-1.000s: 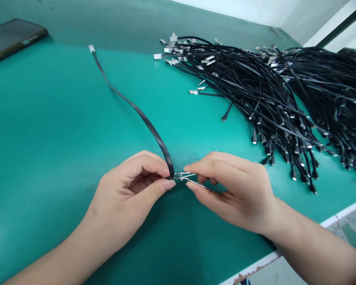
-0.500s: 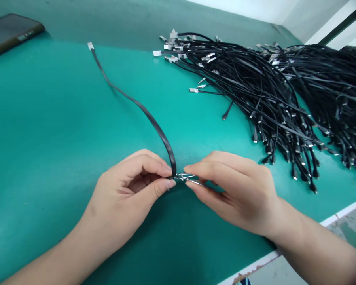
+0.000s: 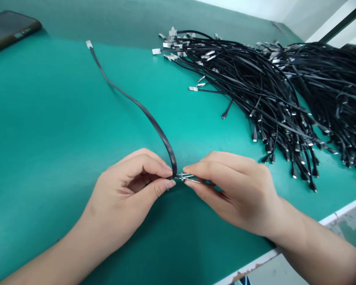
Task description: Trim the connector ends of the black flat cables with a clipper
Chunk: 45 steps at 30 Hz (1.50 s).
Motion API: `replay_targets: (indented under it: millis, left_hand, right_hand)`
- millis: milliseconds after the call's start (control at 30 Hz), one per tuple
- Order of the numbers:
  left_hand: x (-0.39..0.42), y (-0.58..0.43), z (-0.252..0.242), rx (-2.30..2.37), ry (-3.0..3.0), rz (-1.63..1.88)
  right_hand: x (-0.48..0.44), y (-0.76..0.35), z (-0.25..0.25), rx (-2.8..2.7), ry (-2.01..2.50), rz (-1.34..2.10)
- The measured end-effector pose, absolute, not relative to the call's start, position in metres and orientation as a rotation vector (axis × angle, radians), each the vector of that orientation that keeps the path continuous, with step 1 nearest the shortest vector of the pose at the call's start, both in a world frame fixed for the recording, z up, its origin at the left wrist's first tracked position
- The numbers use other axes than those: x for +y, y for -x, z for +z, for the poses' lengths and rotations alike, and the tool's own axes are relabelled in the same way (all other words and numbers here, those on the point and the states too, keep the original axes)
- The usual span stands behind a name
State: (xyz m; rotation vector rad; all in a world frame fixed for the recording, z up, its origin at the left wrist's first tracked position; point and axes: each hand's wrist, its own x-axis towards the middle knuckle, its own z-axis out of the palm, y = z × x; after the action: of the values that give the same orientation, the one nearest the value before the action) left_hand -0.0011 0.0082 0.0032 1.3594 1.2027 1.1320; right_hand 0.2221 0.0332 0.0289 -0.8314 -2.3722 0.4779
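Observation:
My left hand [image 3: 133, 194] pinches the near end of a flat black cable [image 3: 154, 122] between thumb and forefinger. From there the cable curves up and away to a silver plug [image 3: 89, 44] at the upper left. A small metal tool like tweezers [image 3: 192, 178] is held between the thumb and fingers of my right hand [image 3: 234, 190]. Its tips meet the cable end right beside my left fingertips. What exactly the tips grip is too small to make out.
A large heap of black cables [image 3: 243, 75] with silver plugs lies at the upper right, with a second heap [image 3: 323, 83] behind it. A phone [image 3: 12, 27] rests at the upper left. The green table's pale edge [image 3: 332, 218] crosses the lower right.
The whole view has shifted very slightly. Both hands keep the same hold, and the metal tool appears turned a little in my right fingers.

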Motion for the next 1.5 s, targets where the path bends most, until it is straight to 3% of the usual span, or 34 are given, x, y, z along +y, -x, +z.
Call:
replay_targets:
  millis: [400, 633, 1000, 1500]
  left_hand:
    - [0.008, 0.003, 0.0, 1.179, -1.418, 1.096]
    - [0.008, 0.003, 0.001, 1.202, -1.244, 1.09]
    - [0.013, 0.002, 0.009, 1.147, -1.078, 1.078]
    - [0.011, 0.002, 0.017, 1.069, -1.022, 0.953]
  right_hand:
    - [0.033, -0.222, 0.026, -2.375, 0.813, 0.5]
    - [0.044, -0.224, 0.034, -2.118, 0.962, 0.288]
    - [0.045, -0.219, 0.027, -2.273, 0.679, 0.731]
    - [0.039, -0.214, 0.027, -2.33, 0.691, 0.775]
